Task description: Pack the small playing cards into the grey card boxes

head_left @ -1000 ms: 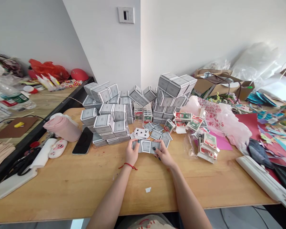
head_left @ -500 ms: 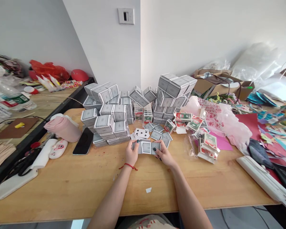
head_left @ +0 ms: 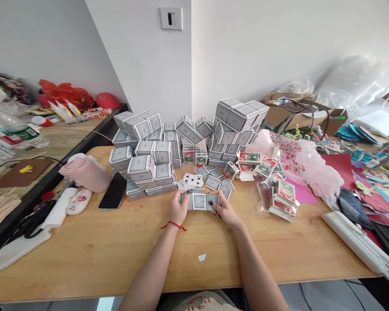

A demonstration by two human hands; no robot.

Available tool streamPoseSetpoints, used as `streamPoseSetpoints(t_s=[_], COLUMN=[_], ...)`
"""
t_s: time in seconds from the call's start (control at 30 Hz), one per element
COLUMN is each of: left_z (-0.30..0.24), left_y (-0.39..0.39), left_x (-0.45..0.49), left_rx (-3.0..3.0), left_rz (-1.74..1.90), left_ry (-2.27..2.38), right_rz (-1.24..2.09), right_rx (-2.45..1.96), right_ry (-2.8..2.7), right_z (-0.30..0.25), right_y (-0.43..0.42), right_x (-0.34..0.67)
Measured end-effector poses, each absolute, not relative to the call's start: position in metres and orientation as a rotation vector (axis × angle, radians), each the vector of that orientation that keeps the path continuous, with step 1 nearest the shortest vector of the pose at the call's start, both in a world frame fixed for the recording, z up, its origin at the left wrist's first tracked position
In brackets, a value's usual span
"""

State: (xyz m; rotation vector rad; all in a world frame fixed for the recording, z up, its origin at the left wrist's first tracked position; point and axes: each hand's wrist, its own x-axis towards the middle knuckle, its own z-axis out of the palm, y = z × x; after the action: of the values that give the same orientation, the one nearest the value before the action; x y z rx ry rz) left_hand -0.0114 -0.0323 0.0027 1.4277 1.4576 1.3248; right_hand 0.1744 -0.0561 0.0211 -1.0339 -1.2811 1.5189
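Observation:
My left hand (head_left: pixel 179 210) and my right hand (head_left: pixel 223 211) grip the two ends of a small construction of grey-backed playing cards (head_left: pixel 199 201), held just above the wooden table (head_left: pixel 116 246). Fingers of both hands are curled round it. Right behind it lie loose cards, one face-up spade card (head_left: pixel 192 180) and several face-down ones (head_left: pixel 218 181). A big heap of grey card cubes (head_left: pixel 155 155) rises at the back against the wall.
A black phone (head_left: pixel 113 191), a pink roll (head_left: pixel 86 172) and a white case (head_left: pixel 79 201) lie left. Red-and-green card packs (head_left: pixel 280 196) and a pink plastic bag (head_left: pixel 307 166) sit right, beside coloured paper scraps (head_left: pixel 372 172). A white paper scrap (head_left: pixel 201 257) lies near the front edge.

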Motion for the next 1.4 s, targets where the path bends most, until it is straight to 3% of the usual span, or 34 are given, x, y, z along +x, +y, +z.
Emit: streamPoseSetpoints(t_s=[1.4], left_z=[0.009], left_y=[-0.037], left_x=[-0.003], left_rx=[1.637], left_rz=[1.221], left_ry=[1.467], right_rz=[1.492], right_rx=[-1.000], right_ry=[-1.236], right_z=[0.015], right_y=[-0.062], right_x=[0.153])
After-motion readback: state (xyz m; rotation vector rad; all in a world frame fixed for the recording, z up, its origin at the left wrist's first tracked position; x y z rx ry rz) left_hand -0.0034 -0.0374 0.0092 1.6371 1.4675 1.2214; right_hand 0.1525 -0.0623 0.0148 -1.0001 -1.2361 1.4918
